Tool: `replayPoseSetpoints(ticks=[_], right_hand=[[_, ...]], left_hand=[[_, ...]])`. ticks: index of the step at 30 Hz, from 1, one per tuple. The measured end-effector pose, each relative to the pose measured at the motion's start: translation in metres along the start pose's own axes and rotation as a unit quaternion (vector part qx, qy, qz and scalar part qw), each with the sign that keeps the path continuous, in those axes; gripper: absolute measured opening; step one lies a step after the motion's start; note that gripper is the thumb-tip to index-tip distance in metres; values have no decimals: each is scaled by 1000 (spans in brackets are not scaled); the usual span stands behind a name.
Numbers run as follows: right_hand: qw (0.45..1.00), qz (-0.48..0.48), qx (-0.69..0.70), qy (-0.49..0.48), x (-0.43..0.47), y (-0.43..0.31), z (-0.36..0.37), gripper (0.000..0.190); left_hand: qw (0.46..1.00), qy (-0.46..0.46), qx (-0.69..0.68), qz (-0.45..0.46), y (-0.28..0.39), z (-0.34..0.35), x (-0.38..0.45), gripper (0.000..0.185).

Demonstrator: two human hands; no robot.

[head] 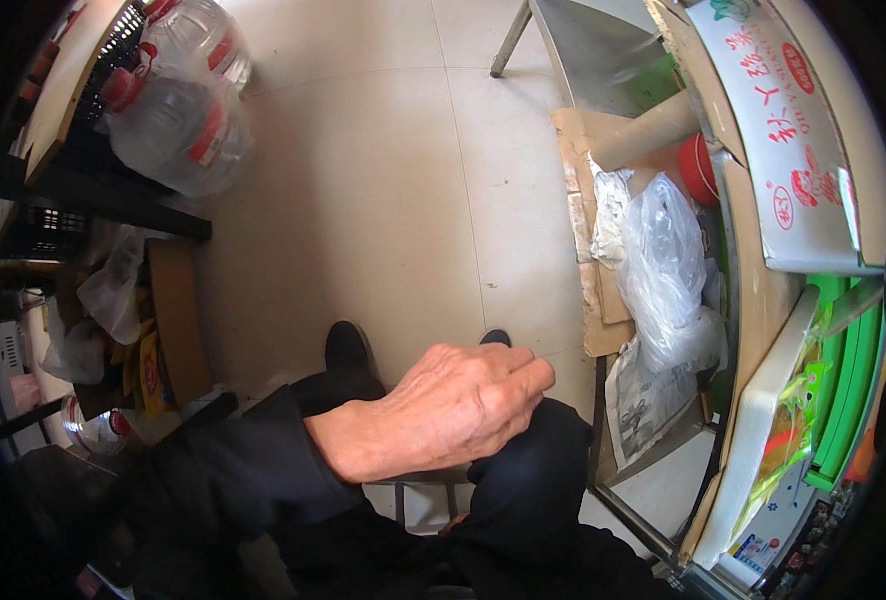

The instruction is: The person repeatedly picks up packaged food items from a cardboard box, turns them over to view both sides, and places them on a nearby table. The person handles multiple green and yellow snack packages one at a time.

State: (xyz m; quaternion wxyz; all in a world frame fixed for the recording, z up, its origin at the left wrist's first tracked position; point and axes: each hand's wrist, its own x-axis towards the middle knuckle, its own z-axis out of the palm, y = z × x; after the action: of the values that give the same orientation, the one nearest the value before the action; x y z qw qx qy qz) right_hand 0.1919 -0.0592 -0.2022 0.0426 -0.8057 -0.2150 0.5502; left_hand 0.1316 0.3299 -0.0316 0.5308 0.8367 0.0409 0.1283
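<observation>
My left hand reaches across from a dark sleeve, back of the hand upward and fingers curled in. It is above my dark-trousered knee, and nothing shows sticking out of the fist; its palm side is hidden. Low between my legs, a small patch of skin may be part of my right hand, though most of it is covered by the trousers. Two dark shoes point forward on the tiled floor.
Large clear plastic bottles with red caps stand at the upper left. Below them, a cardboard box holds yellow packets. On the right, a metal rack carries crumpled plastic bags, newspaper, a cardboard tube and a printed carton.
</observation>
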Motion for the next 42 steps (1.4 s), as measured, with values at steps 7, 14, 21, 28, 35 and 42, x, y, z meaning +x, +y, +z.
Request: replayPoseSetpoints(ticks=[7,14,21,28,35,42], right_hand=[[999,27,-9,-19,7,-26,-11,25],[998,58,-8,-39,18,-62,-33,24],[997,64,3,-39,24,-88,-55,24],[1000,19,5,-12,24,-91,-61,24],[999,-45,-5,9,35,-77,-44,24],[994,-96,-16,59,37,-60,-42,24]], left_hand=[[999,-25,44,19,-35,-23,14,12],[997,-35,73,9,-90,-47,48,10],[986,-51,156,-8,-129,-73,96,11],[961,-70,267,9,-118,-89,131,11],[950,-72,302,9,-99,-72,106,9],[947,50,318,-16,-58,-60,82,11]])
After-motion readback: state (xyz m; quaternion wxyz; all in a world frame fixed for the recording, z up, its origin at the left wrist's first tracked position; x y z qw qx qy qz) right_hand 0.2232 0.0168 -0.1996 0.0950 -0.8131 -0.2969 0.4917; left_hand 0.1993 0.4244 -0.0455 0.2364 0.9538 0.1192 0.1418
